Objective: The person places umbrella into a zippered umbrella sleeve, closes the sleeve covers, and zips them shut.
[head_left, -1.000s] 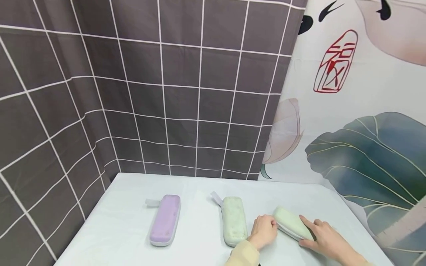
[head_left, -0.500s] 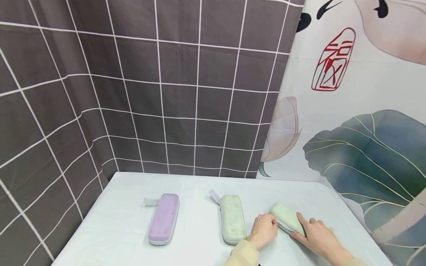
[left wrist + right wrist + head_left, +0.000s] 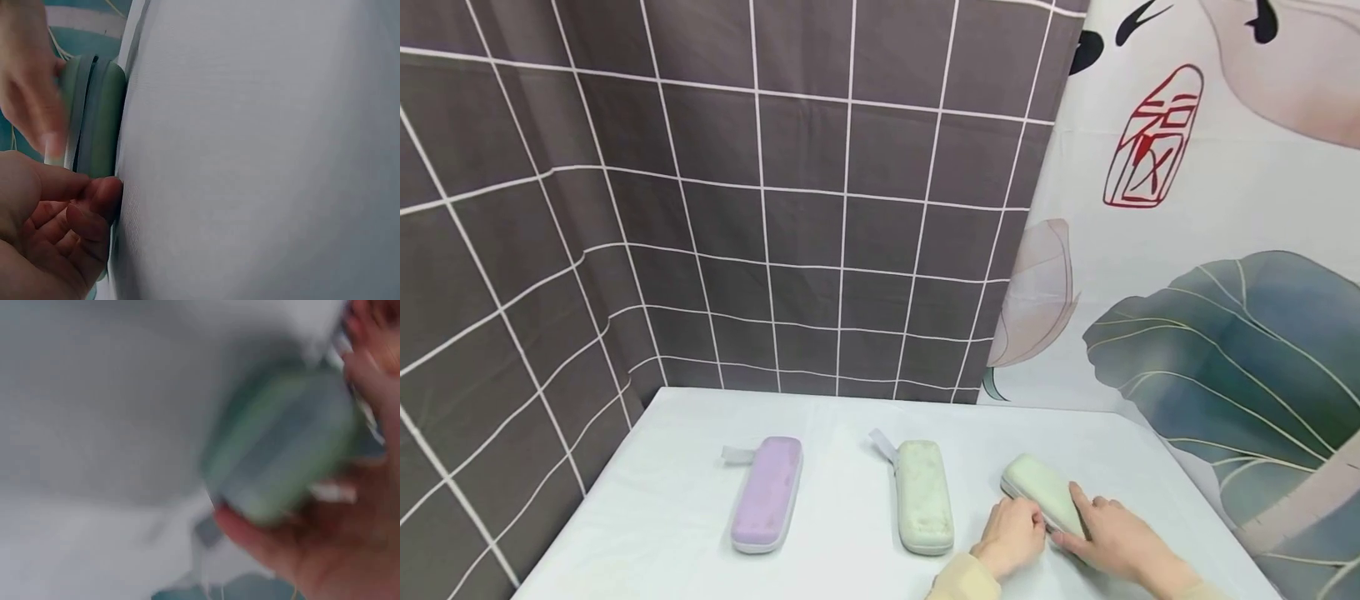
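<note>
A light green zippered glasses case (image 3: 1047,490) lies slanted at the right of the white table. My right hand (image 3: 1116,537) grips its right end, the index finger on top and the thumb low on the near side. Along the near seam, my left hand (image 3: 1011,533) has its fingertips pinched together at the zipper. The left wrist view shows a dark gap in the zipper seam (image 3: 84,112) beyond those fingers; the zipper pull itself is hidden by them. In the right wrist view the case (image 3: 287,440) is blurred, its end facing the camera.
A second green case (image 3: 925,497) with a pale strap lies left of my left hand. Farther left is a purple case (image 3: 767,494), also strapped. Dark gridded cloth (image 3: 805,225) and a printed curtain (image 3: 1210,333) stand behind the white table (image 3: 842,533).
My left hand has slid right and slightly nearer along the seam, from the case's left end toward its middle. The case has shifted slightly left, with the right hand still gripping it.
</note>
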`<state>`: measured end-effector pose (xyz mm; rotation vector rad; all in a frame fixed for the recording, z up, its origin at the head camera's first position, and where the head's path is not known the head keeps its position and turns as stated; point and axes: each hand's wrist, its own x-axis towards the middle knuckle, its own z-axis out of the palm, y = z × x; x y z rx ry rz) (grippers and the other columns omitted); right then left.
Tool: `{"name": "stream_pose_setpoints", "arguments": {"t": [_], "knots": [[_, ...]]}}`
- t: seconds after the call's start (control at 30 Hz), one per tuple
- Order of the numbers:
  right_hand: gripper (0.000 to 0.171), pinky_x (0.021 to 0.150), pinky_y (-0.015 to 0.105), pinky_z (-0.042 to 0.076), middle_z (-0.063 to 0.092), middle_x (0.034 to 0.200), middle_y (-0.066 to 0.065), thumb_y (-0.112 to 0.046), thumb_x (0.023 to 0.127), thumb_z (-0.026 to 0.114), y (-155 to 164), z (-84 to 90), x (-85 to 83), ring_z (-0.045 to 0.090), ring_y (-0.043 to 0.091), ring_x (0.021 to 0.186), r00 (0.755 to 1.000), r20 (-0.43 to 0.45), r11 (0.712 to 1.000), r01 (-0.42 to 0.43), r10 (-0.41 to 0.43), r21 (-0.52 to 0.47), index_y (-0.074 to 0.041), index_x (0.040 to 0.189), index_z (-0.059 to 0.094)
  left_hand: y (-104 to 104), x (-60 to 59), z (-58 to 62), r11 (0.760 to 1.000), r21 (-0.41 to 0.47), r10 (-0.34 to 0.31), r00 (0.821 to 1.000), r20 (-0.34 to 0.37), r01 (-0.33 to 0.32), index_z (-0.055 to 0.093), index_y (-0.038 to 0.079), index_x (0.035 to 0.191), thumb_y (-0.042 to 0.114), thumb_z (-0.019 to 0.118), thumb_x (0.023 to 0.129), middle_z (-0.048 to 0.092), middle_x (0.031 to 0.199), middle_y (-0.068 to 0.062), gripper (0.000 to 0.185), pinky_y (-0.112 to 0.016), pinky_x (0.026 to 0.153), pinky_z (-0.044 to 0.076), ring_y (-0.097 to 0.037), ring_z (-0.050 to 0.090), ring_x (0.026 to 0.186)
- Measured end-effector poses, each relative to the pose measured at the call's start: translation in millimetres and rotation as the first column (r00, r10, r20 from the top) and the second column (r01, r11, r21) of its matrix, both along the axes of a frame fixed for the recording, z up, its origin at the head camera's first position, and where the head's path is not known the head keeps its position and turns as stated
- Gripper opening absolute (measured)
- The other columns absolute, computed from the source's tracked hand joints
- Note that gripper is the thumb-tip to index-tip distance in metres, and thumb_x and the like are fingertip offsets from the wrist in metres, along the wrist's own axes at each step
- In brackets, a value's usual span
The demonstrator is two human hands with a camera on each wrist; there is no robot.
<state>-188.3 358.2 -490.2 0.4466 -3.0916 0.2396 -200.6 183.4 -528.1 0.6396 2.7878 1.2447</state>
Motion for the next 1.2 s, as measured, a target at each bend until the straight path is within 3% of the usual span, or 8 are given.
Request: {"name": "stream_pose_setpoints", "arguments": {"t": [0.1,0.2,0.37,0.6,0.7,0.87,1.0,1.2], "knots": [[0.066,0.081,0.054,0.049,0.066,0.104,0.024,-0.043,0.096,0.059,11.8,15.8,-6.4,0.065,0.039,0.094,0.991,0.118,0.995,-0.060,0.069,-0.078,0.012,0.130,0.051,1.8,0.0,-0.2,1.000,-0.005,0.000,1.000,0.024,0.000,0.067,0.015,0.073,0.008,0.066,0.088,0.049,0.056,0.011,0.016,-0.017,0.050,0.037,-0.002,0.043,0.050],[0.041,0.078,0.048,0.051,0.068,0.104,0.015,-0.017,0.096,0.061,21.1,23.6,-10.8,0.066,0.030,0.092,0.972,0.063,0.973,-0.222,0.226,-0.067,0.003,0.131,0.055,2.6,-0.1,0.3,1.000,-0.007,0.003,0.999,0.039,-0.003,0.067,0.015,0.073,0.009,0.066,0.088,0.050,0.057,0.011,0.016,-0.017,0.051,0.038,-0.003,0.044,0.051],[0.078,0.060,0.042,0.051,0.062,0.117,0.019,0.015,0.076,0.063,23.0,22.1,-17.2,0.066,0.033,0.083,0.908,-0.107,0.911,-0.390,0.404,0.133,-0.031,0.139,0.053,1.2,0.7,1.1,1.000,0.000,0.005,0.999,0.040,-0.005,0.066,0.015,0.073,0.009,0.065,0.089,0.048,0.056,0.011,0.017,-0.018,0.050,0.037,-0.003,0.043,0.049],[0.102,0.049,0.031,0.047,0.052,0.136,0.016,0.012,0.061,0.079,19.3,16.2,-33.1,0.057,0.023,0.075,0.713,-0.254,0.720,-0.483,0.653,0.497,-0.042,0.141,0.047,-0.4,-0.4,-2.7,0.998,0.061,0.023,0.999,0.035,-0.025,0.062,0.014,0.066,0.009,0.064,0.088,0.044,0.052,0.011,0.022,-0.018,0.046,0.033,-0.003,0.039,0.046],[0.098,0.060,0.039,0.053,0.049,0.139,0.016,0.006,0.065,0.081,20.1,15.5,-36.2,0.062,0.029,0.089,0.738,-0.207,0.719,-0.487,0.642,0.495,-0.041,0.143,0.045,-2.7,-2.4,-2.6,0.995,0.091,0.030,0.999,0.038,-0.034,0.060,0.014,0.066,0.008,0.064,0.087,0.045,0.052,0.011,0.023,-0.018,0.045,0.034,-0.004,0.040,0.045],[0.097,0.068,0.056,0.052,0.051,0.135,0.024,0.012,0.058,0.083,20.5,14.1,-35.4,0.058,0.046,0.108,0.819,-0.151,0.805,-0.480,0.553,0.348,-0.031,0.139,0.052,-7.0,-1.8,1.7,0.998,0.057,0.032,0.999,0.033,-0.034,0.061,0.015,0.068,0.007,0.064,0.087,0.047,0.056,0.010,0.020,-0.019,0.051,0.035,-0.004,0.041,0.050],[0.113,0.073,0.062,0.048,0.050,0.133,0.030,0.004,0.039,0.093,18.8,15.2,-36.3,0.054,0.049,0.113,0.845,-0.104,0.829,-0.480,0.525,0.288,-0.027,0.139,0.051,-8.7,0.3,3.7,0.999,0.033,0.025,0.999,0.027,-0.026,0.061,0.015,0.067,0.008,0.065,0.087,0.046,0.056,0.011,0.021,-0.019,0.053,0.034,-0.005,0.040,0.051],[0.115,0.082,0.062,0.045,0.049,0.129,0.036,-0.016,0.035,0.095,19.6,16.6,-39.0,0.051,0.053,0.114,0.862,-0.070,0.851,-0.477,0.501,0.220,-0.025,0.140,0.049,-11.0,1.9,4.0,0.999,0.017,0.038,0.999,0.019,-0.038,0.061,0.016,0.067,0.009,0.066,0.087,0.045,0.054,0.011,0.022,-0.018,0.051,0.034,-0.005,0.040,0.050]]}}
